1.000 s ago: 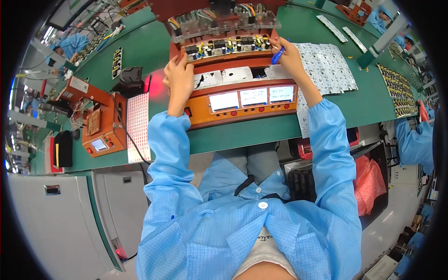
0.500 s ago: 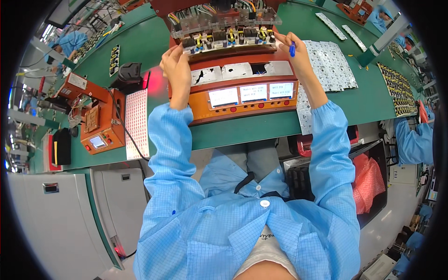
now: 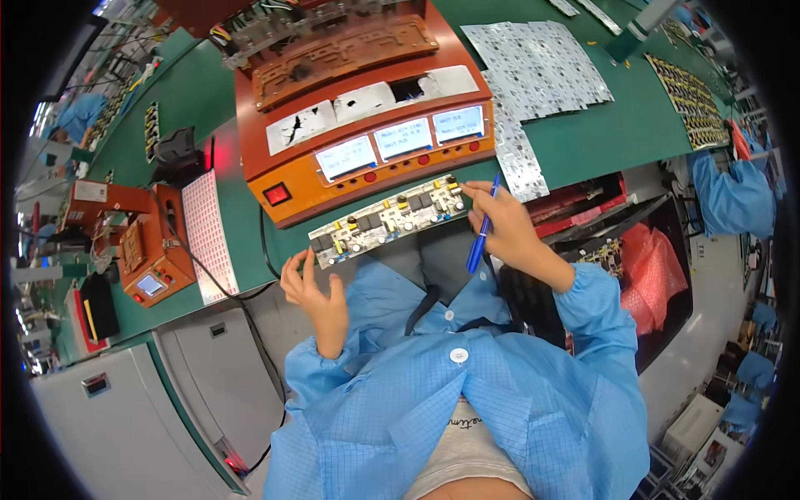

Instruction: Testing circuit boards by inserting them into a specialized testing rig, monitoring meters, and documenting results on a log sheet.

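Observation:
A long, narrow circuit board (image 3: 390, 218), crowded with black, yellow and white parts, is held tilted just in front of the orange test machine (image 3: 367, 142). My right hand (image 3: 508, 229) grips its right end between the fingertips and also has a blue pen (image 3: 482, 233) tucked between the fingers. At the board's left end is my left hand (image 3: 317, 300), its fingers apart and a fingertip up against the corner; the thumb stands clear. Behind the machine's three lit screens, its brown fixture plate (image 3: 346, 62) shows bare.
Sheets of white boards (image 3: 542, 71) lie right of the machine, with rows of populated boards (image 3: 687, 100) farther right. At left stand a smaller orange tester (image 3: 150, 242), a label sheet (image 3: 208, 229) and a black cable. Pink bubble wrap (image 3: 654, 271) sits in a bin at lower right.
The circuit board has come off the machine's fixture and moved down toward my body. Both hands have drawn back with it, and the left fingers have spread. The whole view has shifted.

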`<move>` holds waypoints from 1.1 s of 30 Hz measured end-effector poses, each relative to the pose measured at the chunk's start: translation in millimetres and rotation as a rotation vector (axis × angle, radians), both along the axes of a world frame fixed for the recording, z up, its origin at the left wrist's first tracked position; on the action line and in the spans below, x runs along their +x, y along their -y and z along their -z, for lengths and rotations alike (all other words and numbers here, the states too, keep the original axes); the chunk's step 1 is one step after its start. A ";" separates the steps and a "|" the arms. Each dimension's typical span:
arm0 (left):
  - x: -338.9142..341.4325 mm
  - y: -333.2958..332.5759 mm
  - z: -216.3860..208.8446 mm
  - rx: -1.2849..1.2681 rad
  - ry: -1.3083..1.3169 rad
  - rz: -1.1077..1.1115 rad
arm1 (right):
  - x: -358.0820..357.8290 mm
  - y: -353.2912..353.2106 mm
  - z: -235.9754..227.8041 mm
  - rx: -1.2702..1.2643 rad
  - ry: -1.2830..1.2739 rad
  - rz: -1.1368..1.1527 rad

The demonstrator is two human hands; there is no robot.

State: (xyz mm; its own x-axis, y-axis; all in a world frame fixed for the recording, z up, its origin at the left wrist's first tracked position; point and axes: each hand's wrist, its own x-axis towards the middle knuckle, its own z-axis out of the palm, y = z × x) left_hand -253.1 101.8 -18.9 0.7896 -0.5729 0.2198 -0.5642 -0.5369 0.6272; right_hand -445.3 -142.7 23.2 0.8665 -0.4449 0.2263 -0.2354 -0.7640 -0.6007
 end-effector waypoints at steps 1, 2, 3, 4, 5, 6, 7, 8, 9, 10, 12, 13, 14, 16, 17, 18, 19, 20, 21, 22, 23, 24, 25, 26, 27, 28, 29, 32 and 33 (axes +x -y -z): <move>-1.7 1.2 -1.5 -0.004 -0.001 0.010 | -4.5 2.8 -1.9 -0.004 -0.001 0.010; -4.0 2.1 -6.0 0.000 0.007 -0.016 | -8.6 4.8 -6.9 -0.245 0.052 0.173; -5.5 1.4 -9.1 0.006 0.017 -0.049 | -10.7 7.1 -12.0 -0.484 0.106 0.329; -3.8 1.2 -10.4 0.015 0.032 -0.043 | -12.4 18.4 -16.1 -0.607 0.051 0.369; -3.7 4.7 -12.2 0.012 0.035 -0.039 | -13.3 25.8 -13.1 -0.609 0.053 0.374; -4.0 6.1 -12.8 -0.045 0.011 -0.053 | -13.6 28.0 -3.1 -0.507 -0.083 0.467; -5.0 9.9 -13.7 -0.106 -0.017 -0.059 | -16.5 31.6 5.4 -0.405 -0.222 0.563; -5.9 12.9 -15.1 -0.110 -0.016 -0.048 | -19.5 36.2 12.3 -0.442 -0.119 0.563; -7.0 16.0 -16.9 -0.149 -0.006 -0.013 | -21.4 37.6 11.2 -0.445 -0.116 0.565; -7.4 19.2 -18.8 -0.189 0.004 0.023 | -23.1 38.5 9.1 -0.382 -0.054 0.574; -6.5 24.8 -22.9 -0.229 0.009 0.062 | -27.1 38.5 2.3 -0.319 0.010 0.579; -5.8 27.6 -25.9 -0.264 0.011 0.100 | -30.0 36.8 -3.8 -0.328 0.051 0.577; -4.9 32.0 -30.0 -0.265 0.013 0.097 | -33.8 35.4 -10.3 -0.336 0.091 0.574; -0.7 42.9 -41.2 -0.341 0.055 0.199 | -44.0 34.1 -22.6 -0.346 0.082 0.582; 2.5 48.9 -49.0 -0.340 0.058 0.187 | -49.9 34.8 -29.0 -0.355 0.073 0.591; 6.9 58.0 -57.9 -0.352 0.075 0.334 | -59.7 35.7 -36.9 -0.101 0.054 0.658; 10.0 65.5 -68.5 -0.362 0.093 0.474 | -68.1 39.8 -44.3 0.030 0.099 0.681; 10.9 74.0 -81.7 -0.341 0.128 0.562 | -82.6 49.5 -40.2 0.053 0.205 0.636; 11.3 86.4 -91.4 -0.357 0.143 0.662 | -92.0 56.5 -36.9 0.076 0.313 0.592; 11.7 99.8 -100.8 -0.373 0.157 0.760 | -92.1 53.4 -44.3 0.072 0.311 0.581; 12.4 112.1 -111.5 -0.344 0.251 0.841 | -93.2 47.2 -56.6 -0.021 0.309 0.514; 12.2 124.3 -123.0 -0.315 0.344 0.927 | -94.4 41.6 -68.8 -0.115 0.307 0.451; 8.8 133.8 -137.6 -0.283 0.454 0.952 | -87.6 34.1 -80.2 -0.114 0.309 0.438; 7.5 141.3 -149.7 -0.248 0.563 0.976 | -74.1 23.1 -92.0 -0.246 0.234 0.379; 9.1 149.0 -154.8 -0.248 0.564 0.974 | -65.6 16.4 -97.2 -0.380 0.155 0.330; 10.3 154.3 -160.7 -0.199 0.789 0.977 | -56.8 25.1 -100.1 -0.634 0.180 0.112; 12.8 159.7 -164.1 -0.145 1.014 0.971 | -46.9 29.2 -99.9 -0.635 0.183 0.106; 32.4 171.1 -156.4 -0.242 1.073 1.026 | -11.9 34.2 -96.9 -0.880 0.280 -0.191; 42.9 171.1 -157.0 -0.224 1.069 1.082 | -1.0 41.0 -95.9 -0.880 0.284 -0.188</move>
State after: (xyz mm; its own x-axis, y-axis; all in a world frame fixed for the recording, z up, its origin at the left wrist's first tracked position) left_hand -210.1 -69.3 138.1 -0.5474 -0.6292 0.5518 -0.8344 0.4605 -0.3027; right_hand -446.3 -183.6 119.1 0.7677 0.1276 0.6279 0.0041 -0.9809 0.1943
